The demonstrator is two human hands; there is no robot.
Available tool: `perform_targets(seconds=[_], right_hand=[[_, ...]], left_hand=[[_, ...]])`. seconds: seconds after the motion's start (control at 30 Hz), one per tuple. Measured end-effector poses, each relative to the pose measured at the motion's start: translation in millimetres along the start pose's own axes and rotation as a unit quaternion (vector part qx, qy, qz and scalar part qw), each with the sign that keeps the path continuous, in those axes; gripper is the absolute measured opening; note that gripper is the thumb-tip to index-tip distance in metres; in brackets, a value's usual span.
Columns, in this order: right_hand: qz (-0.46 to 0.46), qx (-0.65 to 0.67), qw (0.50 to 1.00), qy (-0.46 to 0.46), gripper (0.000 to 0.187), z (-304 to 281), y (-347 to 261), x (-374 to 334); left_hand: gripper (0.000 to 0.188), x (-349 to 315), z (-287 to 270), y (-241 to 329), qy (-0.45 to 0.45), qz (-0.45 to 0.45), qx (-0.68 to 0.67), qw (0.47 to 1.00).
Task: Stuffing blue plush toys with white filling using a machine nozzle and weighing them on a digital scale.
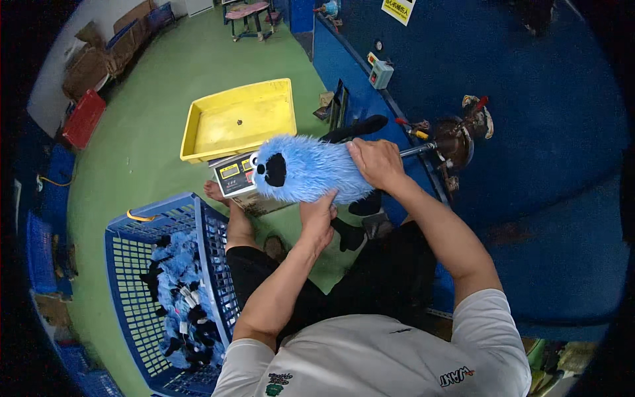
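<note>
Work on a single piece looks to be partway along: the blue plush toy [317, 169] is up in both hands, between the near right corner of the yellow tray [271, 112] and the metal tube [418, 149] that juts from the blue machine [529, 172]. Its head end, with eyes, nose and black mouth patch in place, looks rounded, so that part seems done; its other end lies under the right hand [377, 162], and whether it sits on the tube or only beside it cannot be told. The left hand [317, 218] has its grip clamped on the toy's near side, the right hand its grip on the end by the tube. The toy is not yet set down. Inside the rims of the blue basket [173, 206] lie many plush pieces [178, 264], heaped; whether these are already handled or still left, the view does not settle. The tray rests on a scale [231, 182], a small dark bit [239, 122] near its middle.
</note>
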State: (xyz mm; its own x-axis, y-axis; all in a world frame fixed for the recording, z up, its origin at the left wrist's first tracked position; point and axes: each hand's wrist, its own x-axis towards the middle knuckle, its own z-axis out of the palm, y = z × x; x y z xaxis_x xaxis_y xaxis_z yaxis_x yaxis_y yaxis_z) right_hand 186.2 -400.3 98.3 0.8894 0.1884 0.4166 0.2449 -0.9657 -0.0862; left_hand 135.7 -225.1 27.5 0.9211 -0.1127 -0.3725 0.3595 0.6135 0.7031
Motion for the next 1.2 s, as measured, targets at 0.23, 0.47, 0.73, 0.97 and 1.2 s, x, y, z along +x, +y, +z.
perform_targets(seconds=[0.23, 0.47, 0.73, 0.97, 1.2], right_hand=[[0.007, 0.029, 0.999, -0.016, 0.036, -3.5, -4.8, 2.0], [0.002, 0.077, 0.997, -0.030, 0.041, 1.7, -8.6, 4.4], [0.130, 0.052, 0.984, -0.115, 0.046, -10.3, 22.8, 9.7], [0.137, 0.051, 0.987, -0.059, 0.043, -6.0, 22.1, 11.1], [0.136, 0.053, 0.988, -0.045, 0.041, -8.4, 29.2, 8.8]], left_hand=[[0.018, -5.5, -2.7, 10.3, 0.002, 0.007, 0.008, 1.000], [0.015, -20.7, -5.1, 35.5, 0.017, 0.024, 0.074, 0.997], [0.022, -1.7, -37.9, 204.2, 0.039, 0.196, 0.156, 0.967], [0.023, 94.0, -37.6, 270.9, -0.069, 0.193, 0.034, 0.978], [0.024, 139.6, -68.5, 182.2, 0.023, 0.098, 0.156, 0.983]])
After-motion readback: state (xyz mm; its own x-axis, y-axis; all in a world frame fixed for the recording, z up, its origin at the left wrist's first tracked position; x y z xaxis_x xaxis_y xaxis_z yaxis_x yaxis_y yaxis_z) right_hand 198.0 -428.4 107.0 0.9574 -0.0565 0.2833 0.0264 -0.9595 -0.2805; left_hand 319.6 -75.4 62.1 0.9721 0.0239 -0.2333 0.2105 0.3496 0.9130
